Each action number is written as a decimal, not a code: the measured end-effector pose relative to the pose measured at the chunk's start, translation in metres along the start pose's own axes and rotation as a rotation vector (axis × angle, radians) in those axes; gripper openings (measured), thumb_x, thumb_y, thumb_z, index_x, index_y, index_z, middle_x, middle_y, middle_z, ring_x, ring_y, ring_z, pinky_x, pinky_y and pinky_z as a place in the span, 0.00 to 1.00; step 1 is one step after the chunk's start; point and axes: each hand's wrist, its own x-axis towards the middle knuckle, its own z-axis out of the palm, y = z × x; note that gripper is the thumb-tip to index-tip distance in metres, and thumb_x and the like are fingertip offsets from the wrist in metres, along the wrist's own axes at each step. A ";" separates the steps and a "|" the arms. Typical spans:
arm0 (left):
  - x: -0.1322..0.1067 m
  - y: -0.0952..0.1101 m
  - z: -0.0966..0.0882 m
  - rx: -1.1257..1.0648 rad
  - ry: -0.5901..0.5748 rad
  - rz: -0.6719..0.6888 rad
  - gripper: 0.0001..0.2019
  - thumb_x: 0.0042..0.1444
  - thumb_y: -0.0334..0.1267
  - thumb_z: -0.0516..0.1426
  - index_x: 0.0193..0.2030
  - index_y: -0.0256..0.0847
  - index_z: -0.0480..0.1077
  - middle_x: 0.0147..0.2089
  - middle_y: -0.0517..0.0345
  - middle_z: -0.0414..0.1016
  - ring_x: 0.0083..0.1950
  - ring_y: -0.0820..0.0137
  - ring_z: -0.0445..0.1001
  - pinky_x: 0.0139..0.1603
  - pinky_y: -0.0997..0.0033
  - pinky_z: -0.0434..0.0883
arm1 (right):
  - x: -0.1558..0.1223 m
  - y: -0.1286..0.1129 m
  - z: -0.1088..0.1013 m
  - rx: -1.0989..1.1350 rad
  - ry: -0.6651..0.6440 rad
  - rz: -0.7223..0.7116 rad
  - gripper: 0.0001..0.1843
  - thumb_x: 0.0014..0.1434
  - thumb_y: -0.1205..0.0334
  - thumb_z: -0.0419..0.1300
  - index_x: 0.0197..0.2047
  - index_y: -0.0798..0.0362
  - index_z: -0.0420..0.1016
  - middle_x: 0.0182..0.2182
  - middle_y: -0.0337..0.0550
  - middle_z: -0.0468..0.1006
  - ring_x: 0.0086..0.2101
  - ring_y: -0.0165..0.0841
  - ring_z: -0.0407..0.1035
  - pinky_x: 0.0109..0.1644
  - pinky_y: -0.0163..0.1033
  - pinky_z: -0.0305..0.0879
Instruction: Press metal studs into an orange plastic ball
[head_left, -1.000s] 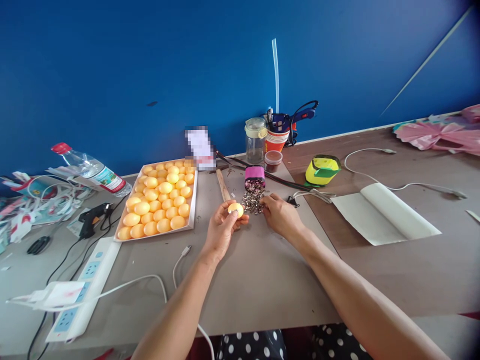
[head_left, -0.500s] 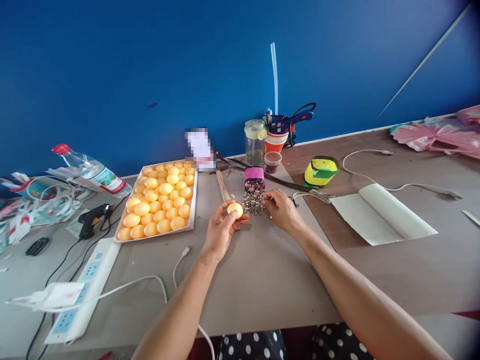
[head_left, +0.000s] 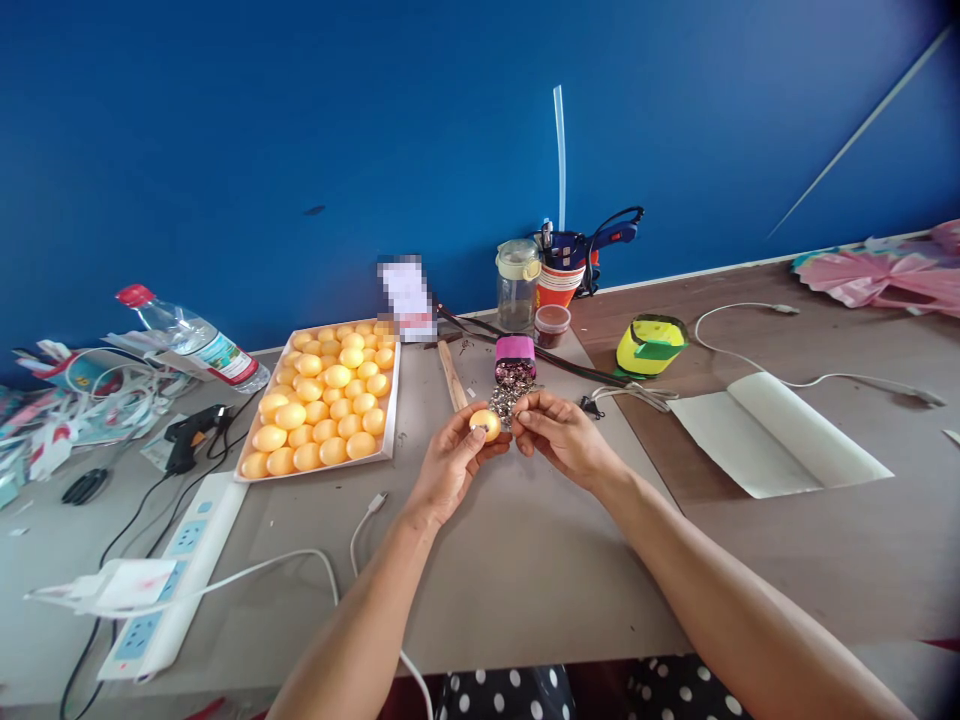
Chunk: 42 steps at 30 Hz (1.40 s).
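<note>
My left hand grips a small yellow ball between thumb and fingers, just above the table. My right hand is pinched right beside the ball, fingertips almost touching it; whatever it pinches is too small to make out. Just behind both hands a pink-lidded container lies tipped over, with a heap of small metal pieces spilled from it. A white tray filled with several yellow balls sits to the left.
A glue gun, a power strip with cables and a water bottle lie on the left. A jar, a paper cup with tools, a yellow-green tape dispenser and a white sheet are right.
My right hand left the heap of metal pieces and came back to the ball, fingers now pinched. My left hand shifted the ball slightly toward it.
</note>
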 end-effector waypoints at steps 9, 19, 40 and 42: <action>0.000 -0.004 -0.001 0.060 -0.007 0.048 0.18 0.52 0.39 0.61 0.50 0.40 0.68 0.42 0.56 0.73 0.43 0.69 0.74 0.53 0.58 0.70 | -0.005 0.000 0.005 0.065 -0.123 0.015 0.11 0.49 0.56 0.65 0.29 0.53 0.70 0.21 0.32 0.66 0.20 0.23 0.59 0.29 0.34 0.57; 0.003 -0.013 -0.007 0.143 0.062 0.088 0.23 0.49 0.41 0.63 0.52 0.42 0.67 0.45 0.56 0.71 0.43 0.68 0.74 0.52 0.56 0.71 | -0.004 0.005 0.009 -0.137 -0.017 -0.013 0.08 0.49 0.59 0.62 0.30 0.54 0.69 0.18 0.32 0.67 0.22 0.25 0.60 0.30 0.35 0.57; 0.002 -0.011 -0.005 0.214 0.072 0.081 0.21 0.48 0.40 0.64 0.50 0.40 0.69 0.44 0.56 0.72 0.40 0.67 0.75 0.52 0.57 0.72 | -0.005 0.004 0.008 -0.378 -0.032 -0.022 0.07 0.52 0.58 0.56 0.31 0.53 0.67 0.22 0.34 0.67 0.26 0.27 0.62 0.33 0.35 0.58; 0.003 -0.011 -0.005 0.219 0.068 0.081 0.21 0.48 0.40 0.63 0.50 0.40 0.69 0.44 0.56 0.72 0.40 0.68 0.75 0.51 0.57 0.72 | -0.006 0.004 0.008 -0.385 -0.037 -0.031 0.07 0.53 0.58 0.56 0.31 0.53 0.67 0.22 0.35 0.68 0.27 0.28 0.63 0.34 0.35 0.60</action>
